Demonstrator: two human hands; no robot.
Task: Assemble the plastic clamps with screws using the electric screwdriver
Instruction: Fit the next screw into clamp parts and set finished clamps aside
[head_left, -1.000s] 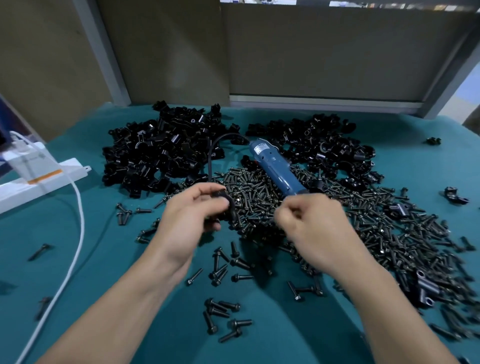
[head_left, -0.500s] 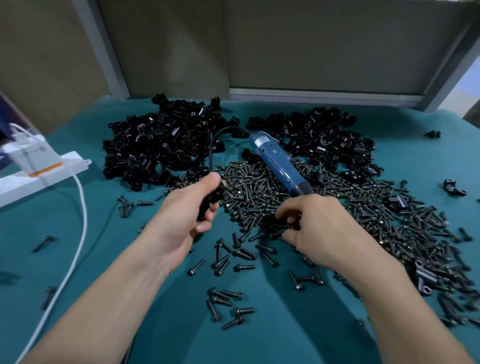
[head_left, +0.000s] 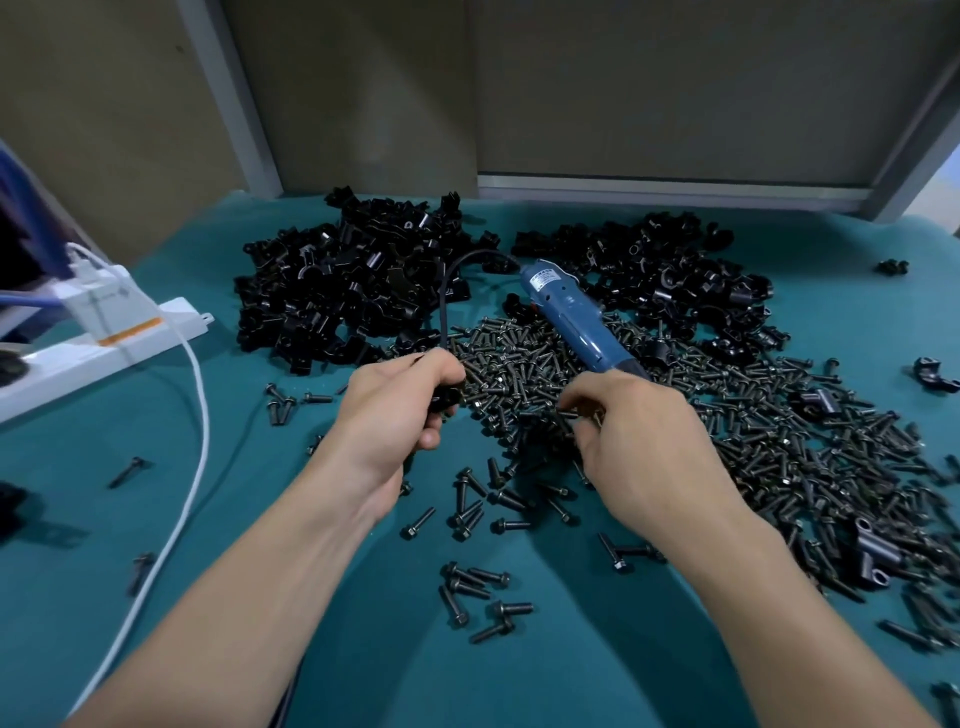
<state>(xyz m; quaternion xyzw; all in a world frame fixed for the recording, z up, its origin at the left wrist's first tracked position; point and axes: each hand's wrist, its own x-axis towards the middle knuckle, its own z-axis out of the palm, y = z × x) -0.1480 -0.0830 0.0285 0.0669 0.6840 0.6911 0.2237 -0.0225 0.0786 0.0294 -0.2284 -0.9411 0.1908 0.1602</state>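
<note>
My left hand (head_left: 402, 410) is shut on a black plastic clamp (head_left: 448, 399) just left of the big heap of dark screws (head_left: 727, 431). My right hand (head_left: 639, 441) rests on the near edge of that heap, its fingertips pinched around a screw (head_left: 569, 414). The blue electric screwdriver (head_left: 571, 322) lies on the screws behind my right hand, with its black cord (head_left: 447, 296) curving left. Two piles of black clamps lie behind, one at back left (head_left: 353, 280), one at back right (head_left: 654, 270).
The table has a teal cloth (head_left: 363, 649). A white power strip (head_left: 98, 343) with a white cable (head_left: 192, 467) lies at the left. Loose screws (head_left: 478, 597) scatter in front of my hands. A few stray clamps (head_left: 935, 374) lie at the right. Grey partition walls stand behind.
My left hand drew the clamp back a little toward me. My right hand dropped from mid-air onto the screw heap and closed its fingertips on a screw.
</note>
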